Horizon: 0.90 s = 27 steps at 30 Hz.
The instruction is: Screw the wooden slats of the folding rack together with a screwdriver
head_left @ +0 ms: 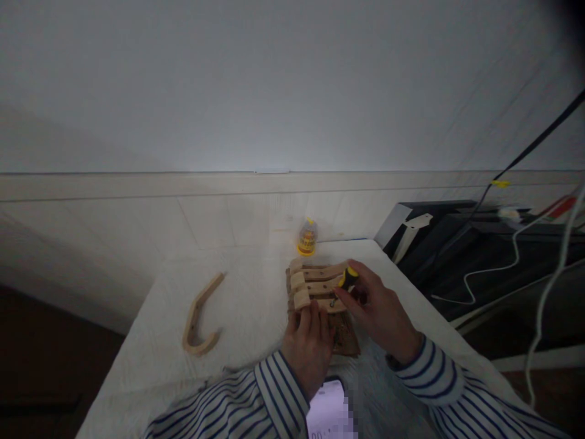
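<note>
A small slatted wooden piece (315, 286) lies on the white-covered table, with a few dark holes along its slats. My left hand (309, 341) rests at its near edge, fingers pressed down on the wood. Pinched in my right hand (381, 308) is a short screwdriver (348, 278) with a yellow and black handle, its tip pointing down and left towards the near slats. A small metal screw (333, 302) appears to stand in the nearest slat, though it is too small to be sure. Beneath, a brown piece (345, 335) holds tiny bits.
A hook-shaped wooden piece (194, 323) lies on the left of the table (247, 292). At the back stands a clear container with a yellow base (306, 238). A lit phone (329, 410) lies near me. Dark panels (484, 244) and a white cable (543, 292) are to the right.
</note>
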### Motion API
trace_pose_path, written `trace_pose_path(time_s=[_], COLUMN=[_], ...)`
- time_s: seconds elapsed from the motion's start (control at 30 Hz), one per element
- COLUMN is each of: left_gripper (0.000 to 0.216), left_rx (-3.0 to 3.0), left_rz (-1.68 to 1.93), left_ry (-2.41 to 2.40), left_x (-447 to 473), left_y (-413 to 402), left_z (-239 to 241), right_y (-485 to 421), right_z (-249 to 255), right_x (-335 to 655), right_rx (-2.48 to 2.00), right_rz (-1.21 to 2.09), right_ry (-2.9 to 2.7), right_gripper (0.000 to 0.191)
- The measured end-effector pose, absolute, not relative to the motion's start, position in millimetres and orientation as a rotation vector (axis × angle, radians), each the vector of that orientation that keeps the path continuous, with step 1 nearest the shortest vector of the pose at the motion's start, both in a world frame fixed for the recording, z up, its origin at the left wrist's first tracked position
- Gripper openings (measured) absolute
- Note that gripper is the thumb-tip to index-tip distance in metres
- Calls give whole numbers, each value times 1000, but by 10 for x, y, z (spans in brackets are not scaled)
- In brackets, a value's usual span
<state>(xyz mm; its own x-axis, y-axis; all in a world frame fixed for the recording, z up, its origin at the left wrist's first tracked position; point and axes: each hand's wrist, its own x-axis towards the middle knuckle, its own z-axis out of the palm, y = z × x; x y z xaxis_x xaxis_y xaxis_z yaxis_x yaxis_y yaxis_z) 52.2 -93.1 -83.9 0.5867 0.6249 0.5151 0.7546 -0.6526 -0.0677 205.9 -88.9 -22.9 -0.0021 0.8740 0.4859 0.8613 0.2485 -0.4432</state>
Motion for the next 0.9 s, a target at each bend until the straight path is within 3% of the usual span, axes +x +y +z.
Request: trace_pose_path(time_s=[0.27,0.57,0.9], left_gripper=[29,29,30], left_rx=[-2529,-2536,-2523], left_rz=[-679,-651,-682], left_ry=[-1140,-1121,-1133], left_x=[528,520,533], left_y=[-925,-928,-924], left_z=[-831,-858,-860], right_y=[-881,-930,-910], right_z=[-241,-118,-160], right_x=[2077,2075,2115], right_rx=[-1518,-1488,-1512], right_rz=[-63,171,111], right_ry=[-1926,-1999,-1980], right_gripper=[42,43,42])
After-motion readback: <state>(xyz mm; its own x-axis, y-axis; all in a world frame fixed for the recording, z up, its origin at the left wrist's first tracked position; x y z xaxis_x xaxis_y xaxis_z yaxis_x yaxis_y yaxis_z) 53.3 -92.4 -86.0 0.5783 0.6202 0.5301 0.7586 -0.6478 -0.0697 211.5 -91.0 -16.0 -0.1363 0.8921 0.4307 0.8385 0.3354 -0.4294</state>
